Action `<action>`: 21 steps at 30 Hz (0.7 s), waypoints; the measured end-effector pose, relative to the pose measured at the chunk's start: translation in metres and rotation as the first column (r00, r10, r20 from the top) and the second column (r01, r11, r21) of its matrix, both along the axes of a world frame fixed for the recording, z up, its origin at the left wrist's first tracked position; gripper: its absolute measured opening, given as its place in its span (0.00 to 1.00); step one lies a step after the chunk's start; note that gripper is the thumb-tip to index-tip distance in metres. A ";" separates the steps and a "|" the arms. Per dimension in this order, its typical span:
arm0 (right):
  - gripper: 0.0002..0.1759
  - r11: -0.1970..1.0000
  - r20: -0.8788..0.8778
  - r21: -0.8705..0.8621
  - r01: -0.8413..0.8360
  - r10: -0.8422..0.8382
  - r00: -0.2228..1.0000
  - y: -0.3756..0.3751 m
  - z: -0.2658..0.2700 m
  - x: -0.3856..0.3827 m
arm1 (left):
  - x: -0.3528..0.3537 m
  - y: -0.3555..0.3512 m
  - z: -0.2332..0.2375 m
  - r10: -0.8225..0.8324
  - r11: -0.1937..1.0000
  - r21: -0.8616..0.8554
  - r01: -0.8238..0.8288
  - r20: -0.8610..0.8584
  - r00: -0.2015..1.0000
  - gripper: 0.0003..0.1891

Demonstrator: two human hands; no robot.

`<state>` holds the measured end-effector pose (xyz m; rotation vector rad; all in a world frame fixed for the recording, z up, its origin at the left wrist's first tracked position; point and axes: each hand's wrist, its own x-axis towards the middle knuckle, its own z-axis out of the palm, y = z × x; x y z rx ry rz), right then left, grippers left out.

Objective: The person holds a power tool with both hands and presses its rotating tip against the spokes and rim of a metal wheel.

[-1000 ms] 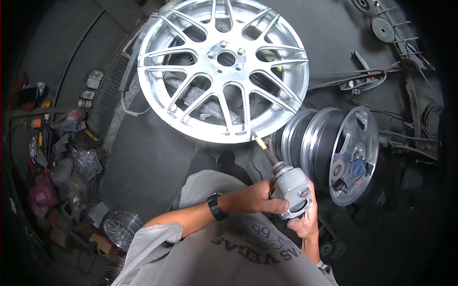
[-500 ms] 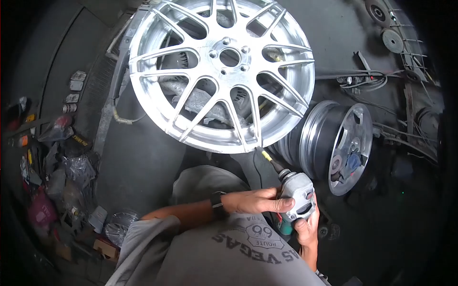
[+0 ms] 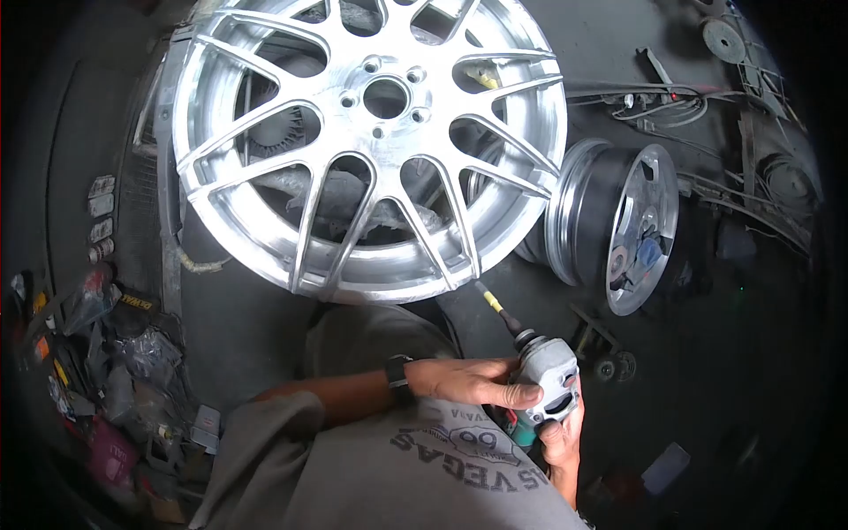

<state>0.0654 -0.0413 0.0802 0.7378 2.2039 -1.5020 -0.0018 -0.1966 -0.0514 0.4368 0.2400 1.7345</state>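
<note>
Both my hands hold a die grinder point(image 3: 551, 364) with a grey metal head and a green body. My left hand point(image 3: 461, 382) grips its left side, thumb lying across the head. From below and to the right, my right hand point(image 3: 565, 435) wraps the body, thumb on the lower end. A thin bit with a yellow band point(image 3: 492, 301) points up and left from the tool. Its tip sits right at the lower edge of a large silver alloy wheel point(image 3: 396, 146), near the foot of a spoke. The wheel has paired spokes, a round centre hole and several bolt holes.
A second wheel point(image 3: 586, 212) stands on its side to the right, small discs inside its face. Cables point(image 3: 676, 110) run along the upper right near a grinding disc point(image 3: 723, 41). Plastic bags and tools point(image 3: 132, 353) are piled at the lower left.
The view has shifted, so the large wheel appears bigger and further left. Bit and grinder sit slightly lower relative to the wheel's edge. Both hands keep their hold.
</note>
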 end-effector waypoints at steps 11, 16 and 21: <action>0.66 0.999 0.045 -0.008 0.043 -0.043 0.998 -0.015 -0.005 -0.017 | -0.008 -0.003 -0.014 0.021 0.994 0.105 -0.033 0.115 0.993 0.43; 0.66 0.998 0.109 0.016 0.060 -0.061 0.992 -0.019 -0.002 -0.025 | -0.014 -0.004 -0.015 0.048 0.986 0.150 -0.076 0.184 0.982 0.39; 0.66 0.998 0.142 0.014 0.053 -0.055 0.988 -0.017 -0.003 -0.028 | -0.016 -0.003 -0.018 0.067 0.986 0.133 -0.097 0.210 0.975 0.38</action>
